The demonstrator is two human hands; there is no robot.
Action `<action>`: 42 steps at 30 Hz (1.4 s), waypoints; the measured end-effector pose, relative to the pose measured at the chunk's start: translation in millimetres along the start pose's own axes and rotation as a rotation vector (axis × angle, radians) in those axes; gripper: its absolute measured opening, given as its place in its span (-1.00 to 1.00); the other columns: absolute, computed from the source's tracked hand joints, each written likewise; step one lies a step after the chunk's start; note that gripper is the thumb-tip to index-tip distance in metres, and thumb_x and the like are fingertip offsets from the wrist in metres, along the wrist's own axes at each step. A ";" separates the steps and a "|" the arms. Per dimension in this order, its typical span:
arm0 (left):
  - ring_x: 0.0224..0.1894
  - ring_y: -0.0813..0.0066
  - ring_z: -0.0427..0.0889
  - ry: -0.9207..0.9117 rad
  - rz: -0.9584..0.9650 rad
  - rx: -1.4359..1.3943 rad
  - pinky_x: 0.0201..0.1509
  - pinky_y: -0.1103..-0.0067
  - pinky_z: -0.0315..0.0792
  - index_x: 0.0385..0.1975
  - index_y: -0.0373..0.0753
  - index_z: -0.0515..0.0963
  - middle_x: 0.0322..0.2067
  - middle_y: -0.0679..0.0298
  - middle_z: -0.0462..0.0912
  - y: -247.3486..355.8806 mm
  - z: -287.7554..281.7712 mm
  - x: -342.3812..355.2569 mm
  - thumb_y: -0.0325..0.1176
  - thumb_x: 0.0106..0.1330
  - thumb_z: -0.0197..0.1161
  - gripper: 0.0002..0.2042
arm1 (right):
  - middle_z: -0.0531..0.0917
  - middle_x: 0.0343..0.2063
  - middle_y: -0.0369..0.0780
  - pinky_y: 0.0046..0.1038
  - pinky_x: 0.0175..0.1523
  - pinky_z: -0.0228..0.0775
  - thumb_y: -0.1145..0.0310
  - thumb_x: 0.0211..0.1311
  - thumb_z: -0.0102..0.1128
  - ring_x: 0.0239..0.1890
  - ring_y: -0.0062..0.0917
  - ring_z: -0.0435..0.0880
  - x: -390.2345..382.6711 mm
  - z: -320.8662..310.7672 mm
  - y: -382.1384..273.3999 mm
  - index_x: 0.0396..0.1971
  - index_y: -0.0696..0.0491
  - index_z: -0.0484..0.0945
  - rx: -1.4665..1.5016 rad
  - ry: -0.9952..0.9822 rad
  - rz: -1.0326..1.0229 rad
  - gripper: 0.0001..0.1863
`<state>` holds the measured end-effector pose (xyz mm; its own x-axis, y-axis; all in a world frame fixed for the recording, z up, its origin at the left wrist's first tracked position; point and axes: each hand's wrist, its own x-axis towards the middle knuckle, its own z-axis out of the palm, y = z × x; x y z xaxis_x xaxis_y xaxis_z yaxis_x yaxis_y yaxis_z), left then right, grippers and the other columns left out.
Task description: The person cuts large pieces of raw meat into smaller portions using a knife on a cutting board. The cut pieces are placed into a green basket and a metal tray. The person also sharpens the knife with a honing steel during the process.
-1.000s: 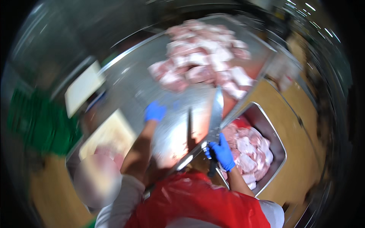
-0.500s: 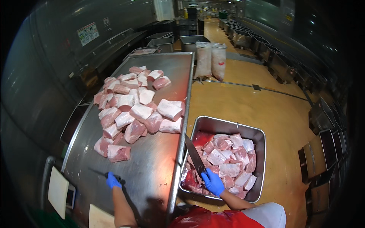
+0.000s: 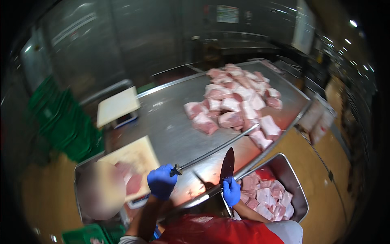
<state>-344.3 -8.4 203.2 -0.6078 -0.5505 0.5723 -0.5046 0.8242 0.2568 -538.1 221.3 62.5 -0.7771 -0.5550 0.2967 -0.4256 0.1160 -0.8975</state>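
Though slender, metal rod (image 3: 221, 147) tight in left grip (image 3: 161, 181), tapered knife (image 3: 228, 164) in right grip (image 3: 232, 193).

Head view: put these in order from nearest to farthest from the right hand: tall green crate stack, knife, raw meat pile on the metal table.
1. Knife: in the right hand, blade pointing up the picture.
2. Raw meat pile: ahead, on the metal table.
3. Tall green crate stack: far left, beyond the table's left end.
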 end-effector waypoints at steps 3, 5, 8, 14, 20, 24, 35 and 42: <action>-0.51 0.12 0.61 -0.024 -0.153 0.126 -0.38 0.28 0.44 -0.54 -0.07 0.52 -0.58 0.18 0.57 -31.3 -84.6 -56.2 -0.29 0.07 0.33 -0.89 | 0.70 -0.49 -0.03 -0.22 -0.36 0.53 0.34 0.42 0.19 -0.44 -0.11 0.74 -35.1 40.4 -29.8 -0.25 0.11 0.58 -0.040 -0.219 -0.211 -0.86; -0.48 0.12 0.62 0.067 -0.247 0.186 -0.36 0.30 0.45 -0.52 -0.07 0.55 -0.56 0.19 0.60 -36.1 -139.7 -92.9 -0.30 0.06 0.34 -0.91 | 0.68 -0.49 -0.02 -0.25 -0.39 0.48 0.39 0.44 0.15 -0.49 -0.14 0.71 -39.4 66.4 -57.4 -0.28 0.14 0.55 -0.098 -0.361 -0.422 -0.87; -0.48 -0.01 0.61 0.175 -0.405 0.240 -0.39 0.24 0.46 -0.57 -0.12 0.53 -0.53 0.11 0.61 -37.1 -192.9 -153.1 -0.37 -0.03 0.38 -0.87 | 0.63 -0.48 0.09 -0.18 -0.36 0.48 0.40 0.42 0.16 -0.43 0.03 0.67 -24.6 108.1 -135.9 -0.27 0.14 0.57 0.091 -0.369 -0.407 -0.88; -0.43 0.07 0.61 0.260 -0.665 0.299 -0.31 0.24 0.41 -0.45 -0.11 0.57 -0.51 0.19 0.59 -25.2 -274.8 -269.0 -0.33 -0.01 0.35 -0.86 | 0.53 -0.59 -0.34 -0.60 -0.52 0.28 0.39 0.58 -0.05 -0.61 -0.72 0.45 -57.2 159.1 -324.7 -0.20 0.07 0.46 1.051 -0.223 -0.180 -0.87; -0.56 -0.01 0.54 0.405 -0.717 0.393 -0.45 0.24 0.37 -0.59 -0.15 0.53 -0.62 0.10 0.54 -33.5 -322.0 -356.3 -0.37 0.03 0.36 -0.88 | 0.67 -0.39 0.10 0.05 -0.20 0.48 0.12 0.47 0.11 -0.34 0.10 0.65 -175.7 150.7 -103.4 -0.25 0.05 0.56 -0.181 -1.095 -1.019 -0.72; -0.53 0.02 0.56 0.442 -0.797 0.536 -0.41 0.25 0.37 -0.58 -0.17 0.56 -0.60 0.10 0.55 -47.5 -362.8 -397.9 -0.33 0.09 0.37 -0.87 | 0.70 -0.44 -0.01 -0.09 -0.22 0.57 0.10 0.53 0.03 -0.39 -0.02 0.72 -219.5 157.4 -202.0 -0.17 0.07 0.54 -0.108 -1.149 -0.698 -0.68; -0.62 0.09 0.51 0.648 -0.746 0.582 -0.49 0.27 0.34 -0.54 -0.15 0.63 -0.65 0.12 0.52 -22.6 -385.1 -411.9 -0.26 0.11 0.45 -0.84 | 0.56 -0.59 -0.11 -0.28 -0.41 0.49 0.14 0.52 0.06 -0.54 -0.31 0.66 -225.9 169.1 -252.9 -0.32 0.05 0.46 0.266 -1.125 -1.213 -0.71; -0.61 0.08 0.49 0.600 -0.865 0.664 -0.48 0.29 0.36 -0.49 -0.15 0.65 -0.63 0.11 0.54 19.8 -376.6 -405.4 -0.22 0.12 0.48 -0.82 | 0.55 -0.61 -0.16 -0.35 -0.48 0.47 0.42 0.47 0.06 -0.62 -0.36 0.57 -172.7 170.9 -347.1 -0.28 0.07 0.52 0.458 -0.644 -1.060 -0.90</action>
<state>123.0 281.0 269.6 0.3659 -0.5877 0.7216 -0.9181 -0.1008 0.3833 -176.9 136.1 267.0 0.2454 -0.5081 0.8256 -0.3936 -0.8305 -0.3942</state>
